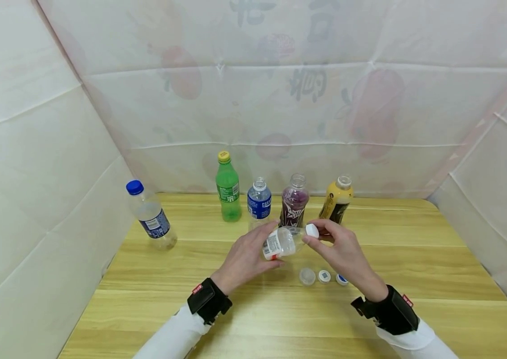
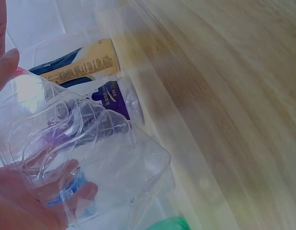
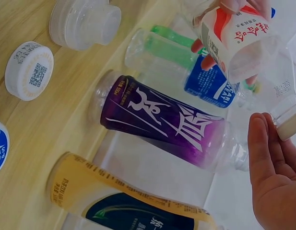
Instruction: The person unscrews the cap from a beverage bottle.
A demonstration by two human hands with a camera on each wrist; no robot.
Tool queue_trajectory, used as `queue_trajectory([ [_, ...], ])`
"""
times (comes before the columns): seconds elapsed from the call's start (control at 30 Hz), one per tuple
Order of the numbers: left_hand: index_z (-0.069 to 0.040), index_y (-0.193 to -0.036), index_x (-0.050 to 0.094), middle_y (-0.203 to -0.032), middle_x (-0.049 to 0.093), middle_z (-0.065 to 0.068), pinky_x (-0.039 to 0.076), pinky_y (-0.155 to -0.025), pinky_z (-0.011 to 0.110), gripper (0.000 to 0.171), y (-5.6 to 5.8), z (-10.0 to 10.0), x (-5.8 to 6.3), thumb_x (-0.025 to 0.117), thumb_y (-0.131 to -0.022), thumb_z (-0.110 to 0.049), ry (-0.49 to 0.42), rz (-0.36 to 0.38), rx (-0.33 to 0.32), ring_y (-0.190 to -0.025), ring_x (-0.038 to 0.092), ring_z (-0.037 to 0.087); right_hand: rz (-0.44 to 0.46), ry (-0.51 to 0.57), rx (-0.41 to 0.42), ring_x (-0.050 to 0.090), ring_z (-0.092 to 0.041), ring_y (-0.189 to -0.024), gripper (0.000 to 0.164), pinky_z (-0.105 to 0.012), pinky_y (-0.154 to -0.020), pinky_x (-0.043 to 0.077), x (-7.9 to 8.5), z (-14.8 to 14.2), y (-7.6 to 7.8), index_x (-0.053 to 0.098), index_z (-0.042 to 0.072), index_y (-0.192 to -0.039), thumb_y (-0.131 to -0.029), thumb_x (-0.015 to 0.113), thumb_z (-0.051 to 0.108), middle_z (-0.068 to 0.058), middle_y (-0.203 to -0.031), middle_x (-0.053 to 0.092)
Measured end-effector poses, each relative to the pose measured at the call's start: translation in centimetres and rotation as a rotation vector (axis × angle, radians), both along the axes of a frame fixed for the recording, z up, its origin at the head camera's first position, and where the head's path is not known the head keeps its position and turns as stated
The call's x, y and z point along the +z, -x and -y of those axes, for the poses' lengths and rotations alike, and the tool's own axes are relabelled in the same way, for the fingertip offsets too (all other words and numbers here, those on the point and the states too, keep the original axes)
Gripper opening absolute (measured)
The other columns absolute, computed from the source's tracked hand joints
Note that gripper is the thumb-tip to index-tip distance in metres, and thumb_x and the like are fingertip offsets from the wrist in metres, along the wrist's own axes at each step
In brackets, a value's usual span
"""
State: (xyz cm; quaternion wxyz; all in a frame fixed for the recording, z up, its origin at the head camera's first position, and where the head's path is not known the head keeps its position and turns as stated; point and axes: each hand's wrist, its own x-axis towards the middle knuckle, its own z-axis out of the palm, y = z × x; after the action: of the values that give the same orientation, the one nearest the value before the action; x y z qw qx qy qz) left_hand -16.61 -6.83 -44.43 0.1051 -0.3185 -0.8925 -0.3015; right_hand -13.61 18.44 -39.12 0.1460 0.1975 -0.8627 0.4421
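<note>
Clear plastic formed the bottle (image 1: 296, 238), held tilted above the table (image 1: 298, 324) with its neck toward the right. Around its body curled the left hand (image 1: 249, 250), thumb beneath; the right hand (image 1: 345, 249) pinched the white cap (image 1: 312, 231) at its neck, thumb and fingers set narrowly. Below lay a translucent cap (image 1: 307, 276), a white cap with a printed code (image 1: 324, 276) and a blue-and-white cap (image 1: 342, 280), the last partly covered by the right hand. Behind stood three uncapped bottles: blue-labelled (image 1: 259, 205), purple (image 1: 294, 203) and yellow (image 1: 335, 199), their lower parts obscured in the head view. Leftward were a green bottle (image 1: 228, 187) and a blue-capped bottle (image 1: 155, 222), both upright.
</note>
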Motion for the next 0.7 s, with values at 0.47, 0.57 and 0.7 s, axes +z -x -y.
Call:
queue_trajectory([
  [0.47, -0.012, -0.15, 0.048, -0.129, 0.068, 0.011, 0.059, -0.083, 0.042, 0.085, -0.22, 0.14, -0.27, 0.091, -0.08, -0.036, -0.005, 0.002, 0.019, -0.105, 0.068, 0.024, 0.021, -0.072, -0.1, 0.067, -0.017, -0.09, 0.042, -0.031, -0.081, 0.058, -0.41, 0.16, 0.25, 0.061, 0.003, -0.138, -0.104, 0.063, 0.029, -0.004, -0.1, 0.071],
  [0.57, -0.013, -0.15, 0.048, -0.128, 0.068, 0.01, 0.059, -0.082, 0.04, 0.085, -0.24, 0.11, -0.21, 0.09, -0.08, -0.037, -0.006, 0.01, 0.024, -0.104, 0.068, 0.023, -0.009, -0.103, -0.145, 0.064, -0.014, -0.081, 0.04, -0.029, -0.073, 0.054, -0.22, 0.38, 0.3, 0.064, 0.003, -0.133, -0.107, 0.058, 0.033, -0.001, -0.094, 0.069],
  [0.7, -0.015, -0.151, 0.048, -0.128, 0.069, 0.01, 0.058, -0.082, 0.039, 0.085, -0.25, 0.07, -0.25, 0.09, -0.081, -0.038, -0.008, 0.022, 0.026, -0.102, 0.068, 0.022, -0.057, -0.135, -0.169, 0.057, -0.01, -0.069, 0.035, -0.027, -0.063, 0.047, -0.05, 0.78, 0.46, 0.069, 0.003, -0.12, -0.106, 0.06, 0.034, 0.003, -0.083, 0.065],
])
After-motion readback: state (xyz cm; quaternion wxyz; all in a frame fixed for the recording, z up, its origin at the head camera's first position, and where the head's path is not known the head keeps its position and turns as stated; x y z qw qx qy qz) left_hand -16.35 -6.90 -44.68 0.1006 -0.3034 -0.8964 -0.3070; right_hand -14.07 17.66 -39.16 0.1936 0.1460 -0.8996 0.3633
